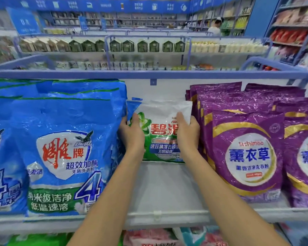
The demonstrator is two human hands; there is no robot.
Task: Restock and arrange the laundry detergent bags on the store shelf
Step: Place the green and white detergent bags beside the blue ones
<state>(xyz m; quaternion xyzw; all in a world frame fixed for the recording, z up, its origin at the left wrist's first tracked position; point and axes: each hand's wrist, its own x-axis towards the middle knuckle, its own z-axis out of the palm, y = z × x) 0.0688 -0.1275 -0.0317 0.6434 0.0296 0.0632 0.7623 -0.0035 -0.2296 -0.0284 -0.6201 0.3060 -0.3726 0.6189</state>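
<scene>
A white and green detergent bag point(160, 132) stands upright at the back of the white shelf point(167, 189), in the gap between the two stacks. My left hand point(132, 134) grips its left edge, thumb on the front. My right hand point(188, 132) grips its right edge the same way. Large blue detergent bags point(60, 148) fill the shelf to the left. Purple detergent bags point(245, 153) stand in rows to the right. A blue corner of another bag point(132, 105) shows just behind the held bag.
A blue rail point(149, 74) runs along the top of the shelf back. Beyond it are further aisles with boxed goods point(142, 46). Pink and green packets point(149, 237) lie on the shelf below. A person point(214, 26) stands far off at the back right.
</scene>
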